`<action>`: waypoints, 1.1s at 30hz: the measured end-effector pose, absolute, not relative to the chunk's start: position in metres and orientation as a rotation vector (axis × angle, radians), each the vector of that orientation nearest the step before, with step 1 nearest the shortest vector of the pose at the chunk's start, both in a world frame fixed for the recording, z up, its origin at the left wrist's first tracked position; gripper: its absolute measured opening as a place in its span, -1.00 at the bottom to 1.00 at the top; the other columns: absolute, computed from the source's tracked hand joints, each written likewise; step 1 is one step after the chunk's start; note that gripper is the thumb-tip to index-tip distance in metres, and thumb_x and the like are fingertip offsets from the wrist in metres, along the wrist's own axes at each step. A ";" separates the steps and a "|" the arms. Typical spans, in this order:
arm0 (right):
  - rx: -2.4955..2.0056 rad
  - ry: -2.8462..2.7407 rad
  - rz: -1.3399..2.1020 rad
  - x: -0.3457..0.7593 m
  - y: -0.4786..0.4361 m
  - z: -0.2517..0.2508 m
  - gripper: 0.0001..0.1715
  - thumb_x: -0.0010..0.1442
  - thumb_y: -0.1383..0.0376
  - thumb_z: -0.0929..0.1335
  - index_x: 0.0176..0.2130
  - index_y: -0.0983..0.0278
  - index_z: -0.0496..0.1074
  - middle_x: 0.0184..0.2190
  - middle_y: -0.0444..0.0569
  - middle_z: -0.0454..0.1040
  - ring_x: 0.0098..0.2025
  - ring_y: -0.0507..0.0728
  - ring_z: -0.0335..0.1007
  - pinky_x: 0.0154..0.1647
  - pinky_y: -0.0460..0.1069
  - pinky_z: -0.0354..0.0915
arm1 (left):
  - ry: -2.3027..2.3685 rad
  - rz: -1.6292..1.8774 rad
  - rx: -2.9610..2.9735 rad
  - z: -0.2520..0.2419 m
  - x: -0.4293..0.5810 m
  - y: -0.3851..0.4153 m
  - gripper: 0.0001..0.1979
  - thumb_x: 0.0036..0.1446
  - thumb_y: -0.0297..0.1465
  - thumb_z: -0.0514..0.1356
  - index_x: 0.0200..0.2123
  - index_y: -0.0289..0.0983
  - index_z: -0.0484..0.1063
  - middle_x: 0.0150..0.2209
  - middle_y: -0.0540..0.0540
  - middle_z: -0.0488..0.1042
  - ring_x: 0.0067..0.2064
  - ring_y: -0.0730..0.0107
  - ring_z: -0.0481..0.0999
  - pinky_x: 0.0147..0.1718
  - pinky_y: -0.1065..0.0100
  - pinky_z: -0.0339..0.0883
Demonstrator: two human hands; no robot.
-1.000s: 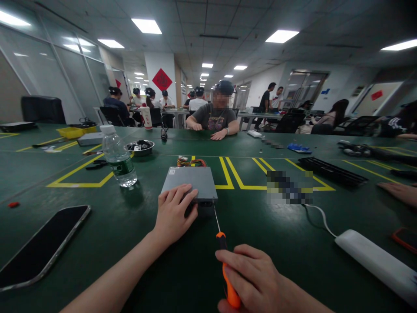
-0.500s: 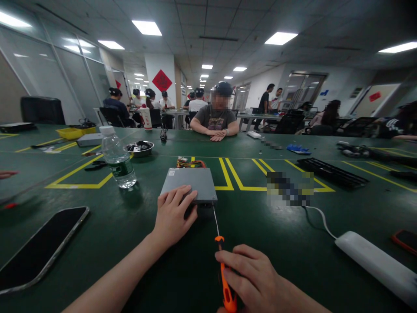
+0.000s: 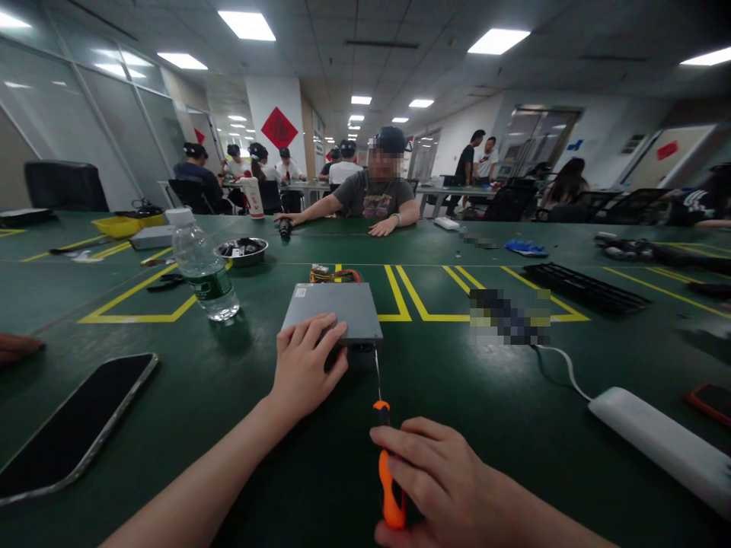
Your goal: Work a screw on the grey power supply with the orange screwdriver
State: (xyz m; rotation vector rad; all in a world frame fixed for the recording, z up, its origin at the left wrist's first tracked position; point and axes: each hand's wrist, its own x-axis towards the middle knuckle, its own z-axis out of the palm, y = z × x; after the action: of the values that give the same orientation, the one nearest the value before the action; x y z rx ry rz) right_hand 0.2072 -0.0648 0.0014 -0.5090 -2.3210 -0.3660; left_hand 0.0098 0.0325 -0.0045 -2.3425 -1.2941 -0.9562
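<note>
A flat grey metal box lies on the green table, with a bundle of coloured wires at its far side. My left hand rests on the box's near left corner, fingers bent over its top and front edge. In my right hand is an orange and black screwdriver, gripped by its handle. Its thin shaft points away from me, and the tip meets the box's front face near the right corner. The screw or hole at the tip is too small to make out.
A water bottle and a metal bowl stand left of the box; a phone lies nearer. At right are a white power strip and a black grille. A person sits opposite. Another person's hand shows at left.
The person opposite has parted their hands and reached one to a small dark object. The screwdriver handle has turned and shifted slightly left in my right hand. The view has tilted down a little.
</note>
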 end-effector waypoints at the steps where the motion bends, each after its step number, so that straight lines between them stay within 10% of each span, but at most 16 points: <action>1: -0.526 -2.338 -0.352 0.208 -0.065 0.000 -0.61 0.30 0.11 0.16 -0.28 0.38 0.32 -0.30 0.15 0.50 -0.28 0.10 0.46 -0.30 0.00 0.35 | -1.295 -0.953 -2.340 -0.005 0.010 0.033 -0.71 0.13 -0.32 0.07 -0.05 -0.15 0.33 0.02 -0.09 0.39 0.04 0.18 0.31 -0.11 0.13 0.05; 33: -0.561 -2.466 -0.328 0.220 -0.069 0.009 -0.59 0.29 0.09 0.17 -0.11 0.36 0.33 -0.18 0.18 0.47 -0.34 0.09 0.46 -0.29 -0.01 0.36 | -1.296 -0.950 -2.322 -0.007 0.010 0.033 -0.71 0.13 -0.31 0.07 -0.06 -0.14 0.33 0.01 -0.09 0.40 0.04 0.19 0.32 -0.09 0.12 0.03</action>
State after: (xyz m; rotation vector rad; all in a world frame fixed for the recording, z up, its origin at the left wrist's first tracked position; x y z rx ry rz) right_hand 0.2205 -0.0692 0.0091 -0.5607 -2.4659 -0.3278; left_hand 0.0103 0.0334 -0.0065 -2.3224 -1.2963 -0.9497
